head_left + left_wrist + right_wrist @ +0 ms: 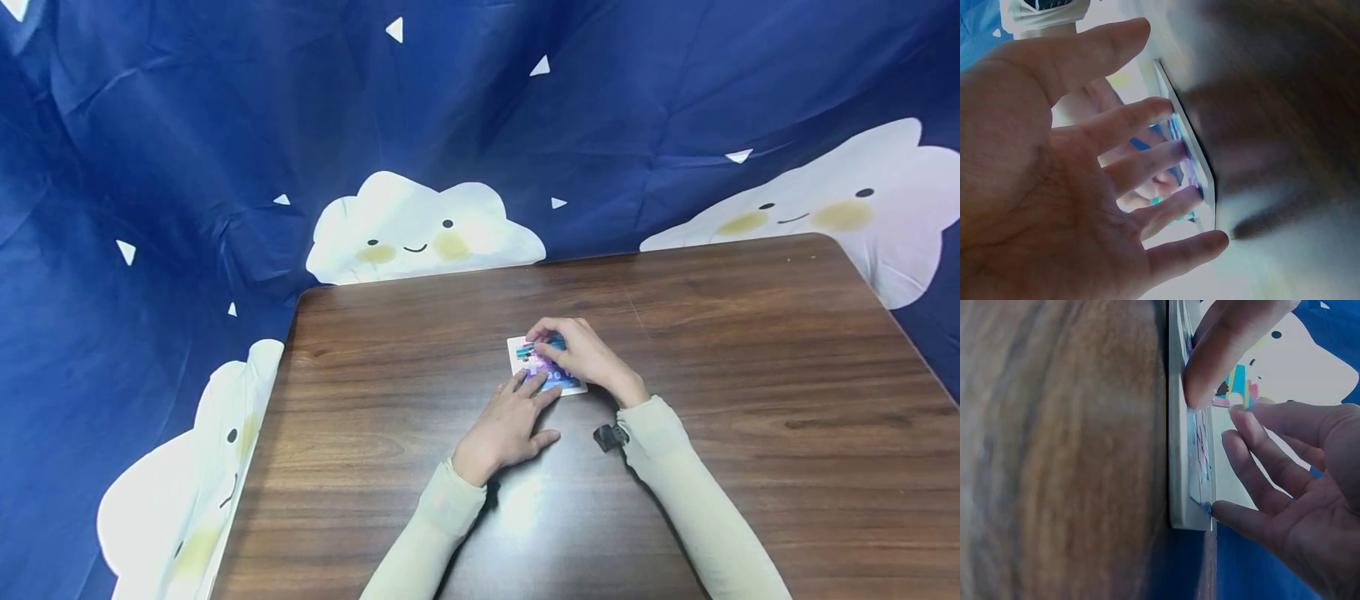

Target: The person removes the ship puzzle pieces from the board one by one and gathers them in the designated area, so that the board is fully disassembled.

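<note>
A small flat board with a white rim (515, 351) and a blue-purple picture lies on the table; its thin edge (1176, 462) shows side-on in the right wrist view. My left hand (504, 427) rests on its near side, fingers spread and fairly straight, thumb apart; the fingertips (1194, 194) touch the rim and picture. Over the far part, my right hand (588, 357) pinches a small colourful puzzle piece (1238, 386) with teal, yellow and pink on it, between thumb and fingertips. In the head view the fingers partly cover the picture.
The board lies near the middle of a brown wood-grain table (375, 400). A dark blue cloth (465, 100) with smiling white clouds hangs behind the table and along its left side. A small black device (609, 437) sits at the right cuff.
</note>
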Motion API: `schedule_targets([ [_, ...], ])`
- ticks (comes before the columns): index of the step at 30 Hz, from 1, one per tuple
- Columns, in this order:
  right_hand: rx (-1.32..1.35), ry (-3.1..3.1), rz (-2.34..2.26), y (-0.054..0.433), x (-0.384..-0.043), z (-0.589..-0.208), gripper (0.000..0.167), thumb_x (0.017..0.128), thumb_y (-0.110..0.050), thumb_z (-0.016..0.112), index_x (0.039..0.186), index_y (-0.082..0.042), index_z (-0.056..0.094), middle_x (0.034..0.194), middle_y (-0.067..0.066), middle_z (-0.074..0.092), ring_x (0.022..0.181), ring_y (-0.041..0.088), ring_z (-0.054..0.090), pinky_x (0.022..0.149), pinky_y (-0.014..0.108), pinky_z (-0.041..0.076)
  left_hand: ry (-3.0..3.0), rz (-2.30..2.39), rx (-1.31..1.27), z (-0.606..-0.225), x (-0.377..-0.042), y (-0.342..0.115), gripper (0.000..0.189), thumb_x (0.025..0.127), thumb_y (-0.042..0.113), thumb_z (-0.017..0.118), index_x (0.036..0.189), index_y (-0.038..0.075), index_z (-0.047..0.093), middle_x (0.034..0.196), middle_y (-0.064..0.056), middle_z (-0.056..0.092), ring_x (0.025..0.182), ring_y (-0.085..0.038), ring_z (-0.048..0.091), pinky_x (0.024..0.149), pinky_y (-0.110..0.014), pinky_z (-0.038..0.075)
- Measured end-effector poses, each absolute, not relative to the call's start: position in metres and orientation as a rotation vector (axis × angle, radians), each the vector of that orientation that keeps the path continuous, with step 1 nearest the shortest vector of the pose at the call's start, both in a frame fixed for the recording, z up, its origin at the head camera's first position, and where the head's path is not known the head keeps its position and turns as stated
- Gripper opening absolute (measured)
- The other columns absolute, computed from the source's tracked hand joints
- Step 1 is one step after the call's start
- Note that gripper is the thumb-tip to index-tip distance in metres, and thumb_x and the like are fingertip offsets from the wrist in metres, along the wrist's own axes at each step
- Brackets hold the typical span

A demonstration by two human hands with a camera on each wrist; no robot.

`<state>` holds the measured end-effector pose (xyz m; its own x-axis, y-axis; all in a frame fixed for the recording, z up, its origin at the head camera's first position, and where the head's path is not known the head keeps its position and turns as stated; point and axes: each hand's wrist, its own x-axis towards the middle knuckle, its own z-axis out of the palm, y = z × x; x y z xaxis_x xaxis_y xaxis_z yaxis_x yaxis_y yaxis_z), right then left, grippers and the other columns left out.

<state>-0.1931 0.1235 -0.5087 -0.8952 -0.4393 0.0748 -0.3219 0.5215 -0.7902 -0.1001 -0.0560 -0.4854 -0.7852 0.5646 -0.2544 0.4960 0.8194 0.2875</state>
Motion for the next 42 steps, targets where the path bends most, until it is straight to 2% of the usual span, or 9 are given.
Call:
schedule_targets([
  [3, -0.66, 2.626, -1.313, 0.123, -0.192, -0.51, 0.01, 0.098, -0.011, 0.071, 0.107, -0.012, 0.076, 0.098, 0.003, 0.077, 0.097, 0.02, 0.07, 0.097, 0.047, 0.055, 2.678, 0.294, 0.814, -0.486, -0.099, -0.056, 0.07, 0.098, 0.046, 0.069, 0.159, 0.021, 0.045, 0.171, -0.01, 0.033, 0.16, -0.038, 0.028, 0.121, -0.062, 0.04],
  [9, -0.701, 2.634, -1.314, 0.125, -0.193, -0.508, 0.005, 0.098, -0.015, 0.072, 0.098, -0.013, 0.077, 0.093, 0.002, 0.077, 0.095, 0.02, 0.07, 0.099, 0.047, 0.055, 2.7, 0.285, 0.864, -0.487, -0.102, -0.055, 0.071, 0.097, 0.045, 0.071, 0.158, 0.019, 0.047, 0.17, -0.012, 0.035, 0.158, -0.04, 0.031, 0.124, -0.058, 0.038],
  [18, -0.699, 2.674, -1.328, 0.128, -0.196, -0.503, 0.011, 0.102, -0.018, 0.068, 0.103, -0.011, 0.076, 0.103, 0.005, 0.078, 0.102, 0.024, 0.072, 0.099, 0.048, 0.055, 2.677, 0.317, 0.84, -0.484, -0.105, -0.054, 0.07, 0.098, 0.044, 0.071, 0.158, 0.02, 0.047, 0.17, -0.011, 0.035, 0.158, -0.041, 0.031, 0.125, -0.059, 0.035],
  [24, -0.629, 2.684, -1.356, 0.13, -0.197, -0.503, 0.014, 0.103, -0.022, 0.066, 0.103, -0.012, 0.075, 0.102, 0.006, 0.079, 0.1, 0.025, 0.072, 0.097, 0.048, 0.054, 2.68, 0.31, 0.834, -0.484, -0.104, -0.054, 0.07, 0.097, 0.044, 0.072, 0.158, 0.02, 0.047, 0.17, -0.01, 0.036, 0.158, -0.041, 0.032, 0.125, -0.058, 0.035],
  [28, -0.581, 2.698, -1.369, 0.136, -0.197, -0.503, 0.015, 0.104, -0.023, 0.065, 0.104, -0.012, 0.075, 0.1, 0.005, 0.079, 0.092, 0.021, 0.072, 0.089, 0.042, 0.055, 2.675, 0.312, 0.818, -0.484, -0.103, -0.054, 0.07, 0.097, 0.044, 0.071, 0.158, 0.02, 0.047, 0.171, -0.009, 0.035, 0.158, -0.04, 0.031, 0.125, -0.058, 0.035],
  [35, -0.38, 2.677, -1.47, 0.156, -0.199, -0.498, 0.019, 0.106, -0.023, 0.062, 0.11, -0.008, 0.073, 0.091, 0.011, 0.078, 0.077, 0.023, 0.077, 0.07, 0.019, 0.055, 2.663, 0.32, 0.784, -0.484, -0.1, -0.055, 0.069, 0.098, 0.043, 0.071, 0.158, 0.021, 0.047, 0.172, -0.008, 0.033, 0.16, -0.039, 0.028, 0.125, -0.06, 0.036],
  [39, -0.297, 2.641, -1.598, 0.164, -0.202, -0.497, 0.019, 0.105, -0.018, 0.063, 0.112, -0.002, 0.072, 0.093, 0.019, 0.079, 0.073, 0.023, 0.079, 0.065, 0.024, 0.062, 2.658, 0.325, 0.774, -0.484, -0.1, -0.056, 0.069, 0.098, 0.044, 0.07, 0.158, 0.021, 0.047, 0.172, -0.007, 0.032, 0.16, -0.039, 0.028, 0.124, -0.061, 0.037],
  [42, -0.276, 2.648, -1.65, 0.169, -0.206, -0.497, 0.018, 0.105, -0.014, 0.063, 0.111, 0.001, 0.071, 0.094, 0.022, 0.079, 0.073, 0.021, 0.079, 0.067, 0.027, 0.064, 2.67, 0.319, 0.778, -0.485, -0.1, -0.057, 0.069, 0.098, 0.045, 0.071, 0.158, 0.021, 0.047, 0.172, -0.007, 0.033, 0.159, -0.039, 0.029, 0.124, -0.059, 0.037],
])
